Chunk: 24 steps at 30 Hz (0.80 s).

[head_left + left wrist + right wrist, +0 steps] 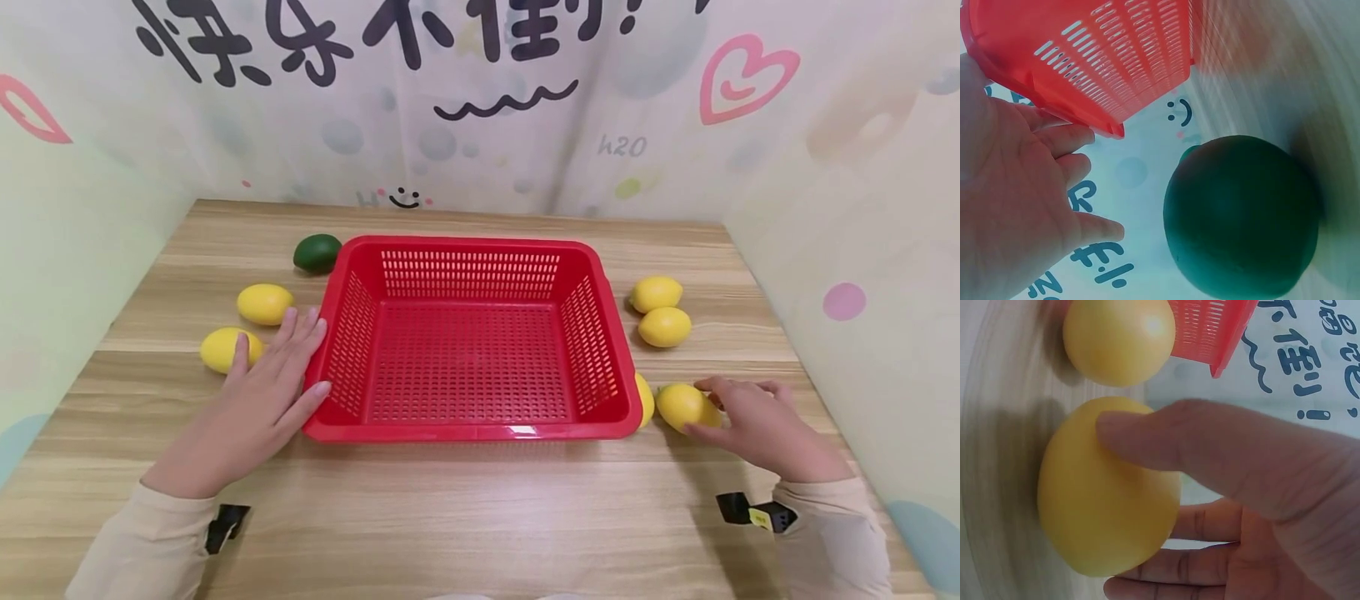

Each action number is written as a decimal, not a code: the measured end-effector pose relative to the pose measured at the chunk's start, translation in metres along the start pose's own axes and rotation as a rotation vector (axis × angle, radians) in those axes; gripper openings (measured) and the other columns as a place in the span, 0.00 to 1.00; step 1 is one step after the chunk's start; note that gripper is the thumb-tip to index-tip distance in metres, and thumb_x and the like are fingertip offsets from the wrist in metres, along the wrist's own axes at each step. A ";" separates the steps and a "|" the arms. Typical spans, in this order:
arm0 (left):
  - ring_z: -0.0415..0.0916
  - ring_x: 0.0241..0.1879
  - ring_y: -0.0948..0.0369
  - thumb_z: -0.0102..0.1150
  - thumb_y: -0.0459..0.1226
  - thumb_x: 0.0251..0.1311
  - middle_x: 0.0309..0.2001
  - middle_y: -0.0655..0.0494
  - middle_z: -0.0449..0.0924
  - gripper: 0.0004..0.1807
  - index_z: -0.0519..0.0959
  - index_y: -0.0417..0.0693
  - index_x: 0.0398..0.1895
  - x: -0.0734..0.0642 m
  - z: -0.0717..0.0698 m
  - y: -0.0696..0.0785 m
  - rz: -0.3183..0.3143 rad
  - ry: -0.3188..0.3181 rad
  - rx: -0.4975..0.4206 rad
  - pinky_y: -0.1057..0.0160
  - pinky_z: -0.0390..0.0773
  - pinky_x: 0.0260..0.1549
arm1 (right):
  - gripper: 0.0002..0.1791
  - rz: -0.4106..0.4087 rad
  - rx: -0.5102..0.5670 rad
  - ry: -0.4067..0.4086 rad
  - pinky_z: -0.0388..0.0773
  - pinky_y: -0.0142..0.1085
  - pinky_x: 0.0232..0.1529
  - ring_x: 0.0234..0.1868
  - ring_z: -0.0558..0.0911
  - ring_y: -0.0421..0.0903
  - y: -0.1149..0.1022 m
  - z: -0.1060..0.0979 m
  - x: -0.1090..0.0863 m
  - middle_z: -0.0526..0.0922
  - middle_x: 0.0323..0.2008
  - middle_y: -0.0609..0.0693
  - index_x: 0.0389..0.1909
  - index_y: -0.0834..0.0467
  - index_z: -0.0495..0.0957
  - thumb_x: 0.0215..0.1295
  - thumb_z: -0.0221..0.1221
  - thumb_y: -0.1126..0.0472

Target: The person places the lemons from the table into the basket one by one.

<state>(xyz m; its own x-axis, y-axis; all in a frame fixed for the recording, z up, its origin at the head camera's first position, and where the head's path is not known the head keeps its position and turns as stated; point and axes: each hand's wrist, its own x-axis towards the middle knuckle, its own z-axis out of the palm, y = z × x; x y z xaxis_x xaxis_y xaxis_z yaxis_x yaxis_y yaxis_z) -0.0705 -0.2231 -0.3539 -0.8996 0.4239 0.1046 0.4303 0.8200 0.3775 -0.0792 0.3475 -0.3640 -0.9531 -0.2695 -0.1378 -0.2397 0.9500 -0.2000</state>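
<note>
A red plastic basket (468, 358) with slotted walls stands on the wooden table, and I see nothing inside it. My left hand (247, 408) lies with fingers extended along its left rim, fingertips touching the edge. A yellow lemon (227, 349) shows just beyond the left thumb. At the right, my right hand (757, 425) holds another lemon (1107, 494) between thumb and fingers, low at the tabletop. Beside it, a further lemon (643, 401) is partly hidden by the basket's right front corner. Close up in the left wrist view is a dark green fruit (1241, 219).
Two lemons sit right of the basket, a rear one (656, 294) and a nearer one (665, 327). Left of it are a lemon (266, 304) and, farther back, a green fruit (317, 253). A printed curtain (495, 167) encloses the back and sides.
</note>
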 end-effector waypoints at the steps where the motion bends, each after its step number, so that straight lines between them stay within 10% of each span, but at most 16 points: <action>1: 0.29 0.82 0.48 0.48 0.47 0.78 0.84 0.46 0.39 0.41 0.42 0.44 0.84 0.000 0.000 0.000 -0.002 0.001 -0.001 0.28 0.24 0.70 | 0.34 0.004 0.003 -0.005 0.59 0.61 0.47 0.44 0.84 0.60 0.000 0.000 0.000 0.88 0.39 0.56 0.52 0.70 0.80 0.56 0.74 0.47; 24: 0.29 0.82 0.45 0.49 0.43 0.77 0.84 0.46 0.37 0.42 0.40 0.45 0.84 0.001 0.004 0.002 -0.056 -0.014 -0.113 0.28 0.24 0.70 | 0.32 -0.022 0.038 -0.057 0.60 0.58 0.48 0.41 0.80 0.52 0.000 -0.011 0.007 0.85 0.36 0.48 0.47 0.69 0.81 0.54 0.75 0.46</action>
<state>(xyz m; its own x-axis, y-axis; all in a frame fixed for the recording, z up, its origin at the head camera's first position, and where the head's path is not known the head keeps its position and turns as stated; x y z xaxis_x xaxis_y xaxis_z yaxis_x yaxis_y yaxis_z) -0.0699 -0.2199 -0.3563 -0.9206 0.3846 0.0683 0.3677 0.7943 0.4836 -0.0878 0.3474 -0.3544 -0.9354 -0.2996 -0.1878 -0.2519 0.9374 -0.2403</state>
